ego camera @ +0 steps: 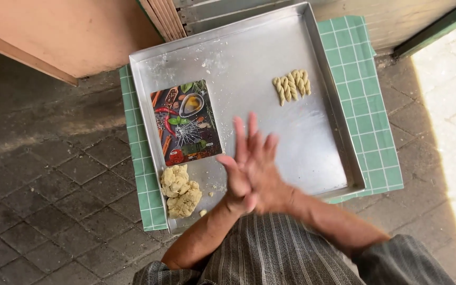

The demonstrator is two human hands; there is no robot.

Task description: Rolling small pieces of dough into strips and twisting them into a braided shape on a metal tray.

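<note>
My left hand (234, 186) and my right hand (264, 168) are pressed palm to palm above the near part of a square metal tray (249, 63). The fingers are stretched out and blurred. Anything between the palms is hidden. A crumbly lump of pale dough (181, 191) lies in the tray's near left corner, just left of my left hand. A small board printed with spices and vegetables (186, 122) lies flat beyond the dough. Several twisted dough sticks (292, 86) sit side by side at the far right of the tray.
The tray rests on a green checked cloth (371, 100) that shows on both sides. Dark paving stones (54, 179) surround it, sunlit at the right. A peach-coloured wall (69, 31) and a ribbed door edge (164, 18) stand behind.
</note>
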